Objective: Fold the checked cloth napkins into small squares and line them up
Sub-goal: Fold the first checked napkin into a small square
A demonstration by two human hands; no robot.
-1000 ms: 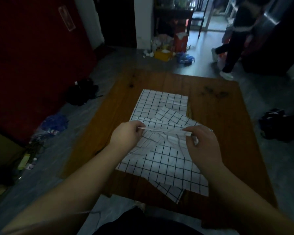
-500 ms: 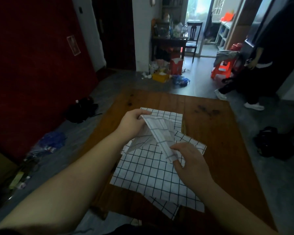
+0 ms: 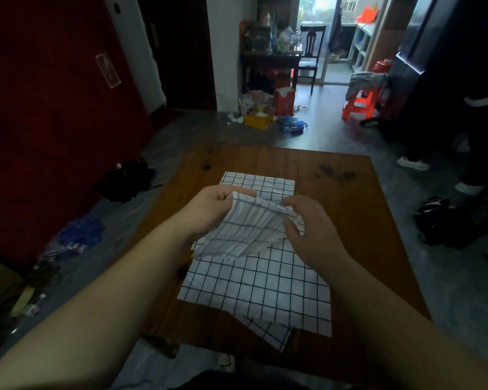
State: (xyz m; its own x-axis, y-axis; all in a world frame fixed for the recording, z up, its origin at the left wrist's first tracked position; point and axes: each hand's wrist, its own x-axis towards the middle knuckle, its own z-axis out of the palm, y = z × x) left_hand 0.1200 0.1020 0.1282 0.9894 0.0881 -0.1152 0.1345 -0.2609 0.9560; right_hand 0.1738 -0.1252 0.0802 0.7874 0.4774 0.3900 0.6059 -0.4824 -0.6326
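A white napkin with a black check (image 3: 245, 229) hangs in the air over the wooden table (image 3: 350, 220), its pale back side toward me. My left hand (image 3: 209, 204) grips its upper left corner. My right hand (image 3: 307, 223) pinches its right edge between thumb and fingers. Below it a spread checked napkin (image 3: 259, 285) lies flat at the table's middle. A second flat napkin (image 3: 265, 182) shows behind my hands, and a third (image 3: 271, 333) sticks out at the near edge.
A person in dark clothes (image 3: 462, 108) stands at the right beyond the table. Dark bags (image 3: 445, 220) lie on the floor to the right, and another dark bag (image 3: 127, 180) to the left. Clutter and a red stool (image 3: 361, 101) sit farther back.
Both hands have lifted the napkin off the pile and spread it between them. My right hand moved up and right along its edge. The camera tilted up.
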